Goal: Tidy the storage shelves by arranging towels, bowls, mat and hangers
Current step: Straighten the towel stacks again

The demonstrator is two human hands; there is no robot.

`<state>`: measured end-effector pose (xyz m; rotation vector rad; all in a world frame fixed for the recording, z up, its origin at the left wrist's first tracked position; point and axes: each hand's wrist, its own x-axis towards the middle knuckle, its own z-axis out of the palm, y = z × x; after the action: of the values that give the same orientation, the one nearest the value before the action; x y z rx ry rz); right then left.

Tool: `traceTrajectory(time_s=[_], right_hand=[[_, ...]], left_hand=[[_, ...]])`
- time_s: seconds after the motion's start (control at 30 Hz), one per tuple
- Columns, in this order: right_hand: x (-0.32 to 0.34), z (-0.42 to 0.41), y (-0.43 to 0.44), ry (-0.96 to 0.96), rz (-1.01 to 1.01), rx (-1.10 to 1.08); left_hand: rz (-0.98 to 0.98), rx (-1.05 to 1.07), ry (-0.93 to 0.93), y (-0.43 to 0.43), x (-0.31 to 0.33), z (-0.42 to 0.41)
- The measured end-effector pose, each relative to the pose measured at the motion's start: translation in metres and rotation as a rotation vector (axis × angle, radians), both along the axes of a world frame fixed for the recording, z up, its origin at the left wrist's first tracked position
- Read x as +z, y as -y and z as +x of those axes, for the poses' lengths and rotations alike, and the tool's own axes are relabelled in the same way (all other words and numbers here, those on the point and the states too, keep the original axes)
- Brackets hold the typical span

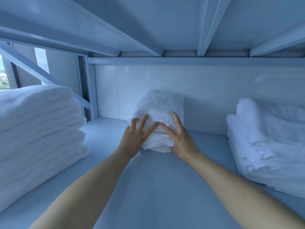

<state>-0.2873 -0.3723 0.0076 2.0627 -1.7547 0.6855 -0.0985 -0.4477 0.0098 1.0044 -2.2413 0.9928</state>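
**Head view: both hands flat on the middle towel pile**

Head cam looked down into one shelf bay. The left hand (134, 138) & right hand (179, 138) were both stretched fwd, fingers straight and spread wide, laid against the front of the middle towel pile (158, 104). Neither hand curled round anything. The index fingertips nearly met at the pile's centre. The R thumb was hidden by the pile's lower edge, so couldn't tell if it touched underneath.

The middle towel pile was white, folded, several layers. It sat on the shelf board (156, 187) toward the back, close to the tiled wall (206, 88), roughly midway btwn the two other stacks and apart from both.

The left towel stack (38, 121) was tall and neat, thick white folded towels, at the shelf's left end near the metal upright (90, 90). The right towel stack (264, 138) was lower and looser, w/ uneven edges, at the right end.

Overhead was the underside of the upper shelf (165, 22) w/ its ribs. A window (3, 76) showed at far left, behind the frame's diagonal brace (41, 71).
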Motion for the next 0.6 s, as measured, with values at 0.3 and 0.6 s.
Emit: traceTrajectory(time_s=[0.3,0.6], right_hand=[[-0.008,0.009,-0.013,0.018,-0.078,0.084],[-0.008,0.045,-0.056,0.078,-0.137,0.273]], left_hand=[[0.074,-0.064,0.029,-0.016,-0.001,0.031],[-0.037,-0.091,0.013,-0.061,-0.005,0.083]])
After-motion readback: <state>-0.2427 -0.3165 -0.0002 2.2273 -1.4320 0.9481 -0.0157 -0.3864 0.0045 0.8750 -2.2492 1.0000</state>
